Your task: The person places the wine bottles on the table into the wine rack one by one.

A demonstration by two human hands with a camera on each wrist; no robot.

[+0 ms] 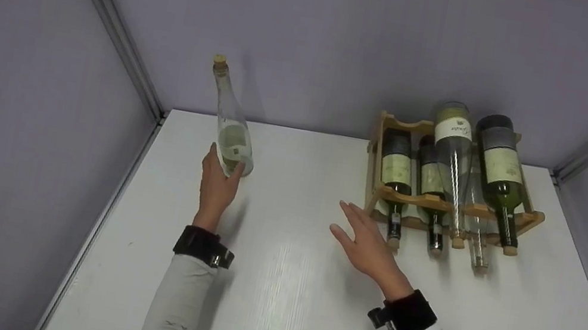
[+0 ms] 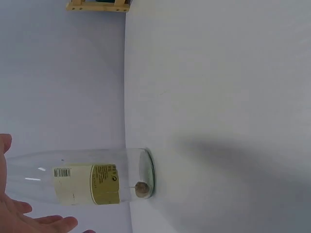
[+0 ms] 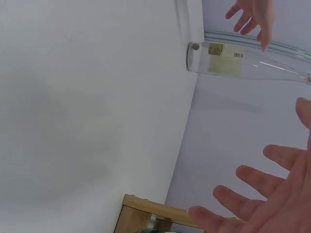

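A clear glass wine bottle (image 1: 230,117) with a pale label and a cork in its neck stands upright at the table's left rear. Low inside the glass, a small brown round piece (image 2: 141,189) shows. My left hand (image 1: 217,191) is beside the bottle, thumb and fingers spread around its near side; in the right wrist view those fingers look loose, and whether they touch the glass I cannot tell. My right hand (image 1: 369,251) hovers over the table with spread fingers, holding nothing, just left of a wooden wine rack (image 1: 532,218).
Several corked bottles lie in the rack with necks toward me, among them a green one (image 1: 502,165) and a clear one (image 1: 455,157) on top. Grey walls close off the white table (image 1: 279,283) at the back and both sides.
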